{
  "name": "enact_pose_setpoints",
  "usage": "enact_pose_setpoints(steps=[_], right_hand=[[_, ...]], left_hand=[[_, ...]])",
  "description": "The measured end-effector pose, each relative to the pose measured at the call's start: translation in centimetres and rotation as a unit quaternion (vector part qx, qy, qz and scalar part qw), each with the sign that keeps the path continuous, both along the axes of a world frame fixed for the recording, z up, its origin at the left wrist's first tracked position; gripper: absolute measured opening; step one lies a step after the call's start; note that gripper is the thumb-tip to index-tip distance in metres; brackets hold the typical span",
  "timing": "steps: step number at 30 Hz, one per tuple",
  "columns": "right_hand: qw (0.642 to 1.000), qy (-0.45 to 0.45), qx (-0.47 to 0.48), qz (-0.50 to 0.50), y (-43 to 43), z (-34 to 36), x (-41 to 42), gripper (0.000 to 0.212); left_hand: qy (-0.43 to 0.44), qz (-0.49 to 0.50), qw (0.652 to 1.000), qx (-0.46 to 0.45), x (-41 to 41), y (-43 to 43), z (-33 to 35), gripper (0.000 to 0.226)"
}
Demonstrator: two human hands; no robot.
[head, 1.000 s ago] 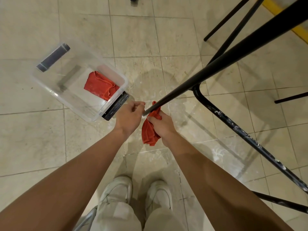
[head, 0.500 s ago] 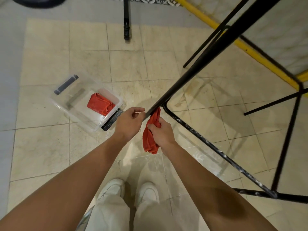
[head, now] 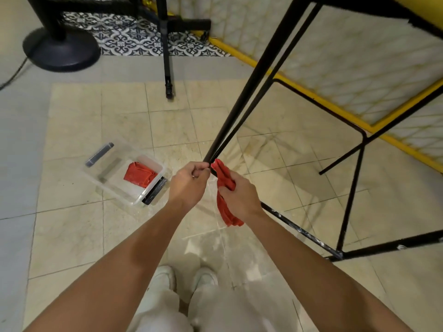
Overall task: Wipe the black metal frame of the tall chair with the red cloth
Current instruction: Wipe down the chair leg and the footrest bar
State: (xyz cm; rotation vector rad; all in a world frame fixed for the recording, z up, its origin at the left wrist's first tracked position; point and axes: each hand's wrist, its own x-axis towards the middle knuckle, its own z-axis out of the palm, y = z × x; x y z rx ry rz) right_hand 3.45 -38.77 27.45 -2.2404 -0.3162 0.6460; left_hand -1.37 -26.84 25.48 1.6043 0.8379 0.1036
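Noted: left hand [head: 188, 185] pinches the tall chair's black metal frame [head: 252, 87] near a leg end, apparently steadying it; right hand [head: 241, 197] fingers clench the bunched red cloth [head: 224, 174] against it.

Smooth, matt paint covers the black metal frame [head: 256, 75] of the tall chair, chipped and flecked white along the lower rail [head: 299, 230] at 4 o'clock. The red cloth [head: 224, 178] at centre is soft, fuzzy fabric, limp in its folds. At 9 o'clock, a clear plastic box [head: 110, 178] shines glossy, with a 2nd red cloth [head: 140, 174] of similar fuzzy fabric inside. The cream floor tiles [head: 72, 236] gleam smooth, smeared with dull white dust.
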Motion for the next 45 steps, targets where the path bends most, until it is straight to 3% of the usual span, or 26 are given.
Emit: enact_pose_setpoints(steps=[7,17,21,28,35,41,45], right_hand=[[0.985,-0.121,-0.119,0.01,1.5,0.0,4.3,0.052],[0.947,-0.142,-0.248,0.144,4.1,-2.1,3.9,0.051],[0.938,-0.181,-0.256,0.147,3.1,-3.0,2.6,0.042],[0.913,-0.222,-0.279,0.197,0.6,-3.1,1.9,0.054],[0.931,-0.204,-0.26,0.153,2.7,-2.8,2.1,0.048],[0.891,-0.27,-0.292,0.219,1.0,-3.6,1.2,0.053],[0.891,-0.262,-0.305,0.213,-1.4,-3.9,0.8,0.057]], left_hand=[[0.01,-0.007,1.0,0.014,0.1,0.7,0.5,0.019],[0.03,-0.005,0.999,0.039,-0.2,2.0,-0.3,0.021],[0.033,0.0,0.999,0.041,-0.2,1.9,-0.6,0.023],[0.036,0.005,0.999,0.03,-0.3,0.9,-0.7,0.021],[0.023,-0.005,0.998,0.056,-0.2,1.2,-0.6,0.018],[0.027,-0.006,0.997,0.066,0.0,1.5,-0.7,0.021],[0.025,-0.014,0.998,0.061,0.1,0.9,-0.6,0.019]])
